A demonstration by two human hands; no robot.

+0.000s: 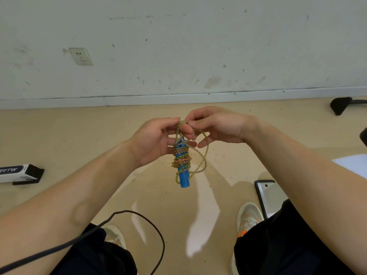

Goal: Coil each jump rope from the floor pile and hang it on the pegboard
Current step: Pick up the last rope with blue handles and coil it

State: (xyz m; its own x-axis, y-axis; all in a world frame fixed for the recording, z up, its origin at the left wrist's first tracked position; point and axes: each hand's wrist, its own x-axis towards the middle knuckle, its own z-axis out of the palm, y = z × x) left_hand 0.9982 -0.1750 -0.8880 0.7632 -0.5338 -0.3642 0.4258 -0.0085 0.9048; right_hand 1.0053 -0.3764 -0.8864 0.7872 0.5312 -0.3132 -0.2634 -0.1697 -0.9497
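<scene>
A jump rope with blue handles (183, 178) hangs upright in front of me, above the beige floor. Its speckled yellow-green cord (181, 160) is wound in several turns round the two handles. A loose loop of the cord (204, 155) hangs to the right of them. My left hand (156, 141) grips the top of the handles and pinches the cord there. My right hand (216, 127) pinches the cord's upper loop, close against my left fingers. No pegboard and no floor pile are in view.
A scuffed wall with a socket (80, 56) rises beyond the floor. A white and black box (19, 173) lies at the left, a phone (267, 197) at the right by my shoe (249, 217). A black cable (139, 231) arcs over my lap.
</scene>
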